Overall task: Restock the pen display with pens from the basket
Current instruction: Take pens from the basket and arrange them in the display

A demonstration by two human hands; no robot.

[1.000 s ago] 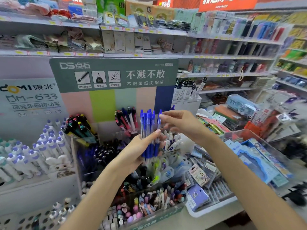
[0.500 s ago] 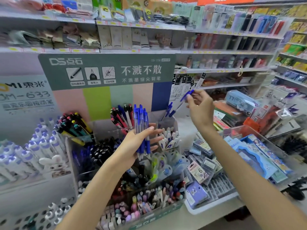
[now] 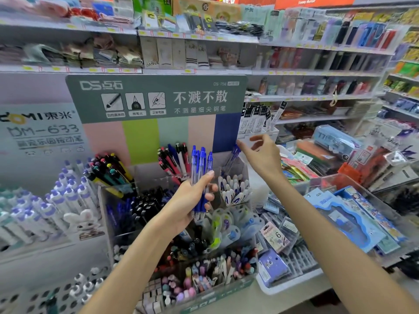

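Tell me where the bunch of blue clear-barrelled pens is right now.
In the head view, centre frame, the bunch of blue clear-barrelled pens stands upright in the left hand, before the red-and-black pens.

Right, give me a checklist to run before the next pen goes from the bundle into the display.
1. Left hand grips the blue pen bundle: ok.
2. Right hand free to take a pen: ok, fingers relaxed, holding nothing.
3. Blue pens in the far-right slot stand inside it: ok, leaning.
4. Room left in that slot: cannot tell.
5. Bundle's clicker ends point up: ok.
6. Basket in view: not ok.
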